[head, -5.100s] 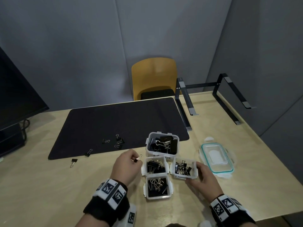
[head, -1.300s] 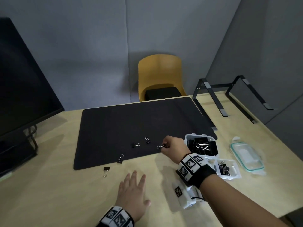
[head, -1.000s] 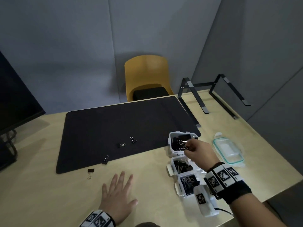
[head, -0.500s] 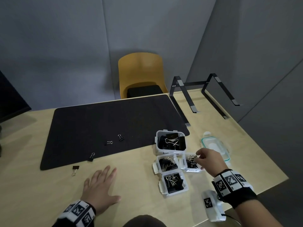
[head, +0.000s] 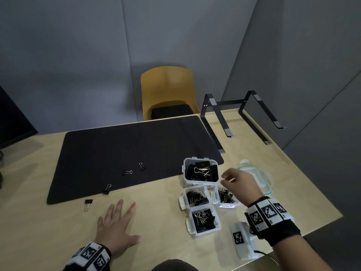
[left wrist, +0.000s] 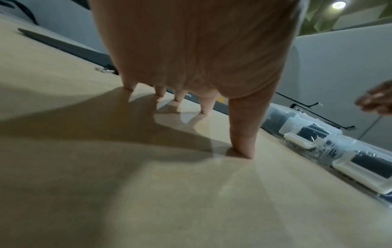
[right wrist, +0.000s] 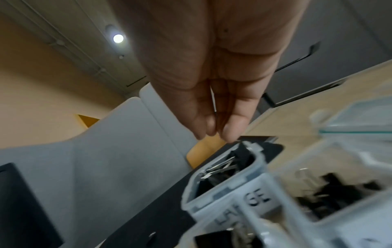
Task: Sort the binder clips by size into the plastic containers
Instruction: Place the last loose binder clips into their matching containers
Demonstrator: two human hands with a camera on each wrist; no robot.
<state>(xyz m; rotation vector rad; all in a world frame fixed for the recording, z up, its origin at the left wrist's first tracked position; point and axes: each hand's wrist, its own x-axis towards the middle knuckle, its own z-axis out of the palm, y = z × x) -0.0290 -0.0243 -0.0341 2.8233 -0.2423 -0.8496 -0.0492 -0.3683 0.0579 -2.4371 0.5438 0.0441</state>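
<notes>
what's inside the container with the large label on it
The container labelled LARGE holds black binder clips with silver wire handles, piled together. Its floor and any clips lower in the pile are covered.

Black wristbands (head: 277, 225), checkered white marker blocks, white wrist cameras (head: 243, 240)

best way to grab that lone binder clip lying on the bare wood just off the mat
Pinch the binder clip across its black body, at the far end nearest the mat, and come straight down from above. It lies flat with its wire handles pointing toward the table's near edge, so the body's two side faces are free for a grip. The left hand, flat on the table, lies closest.
</notes>
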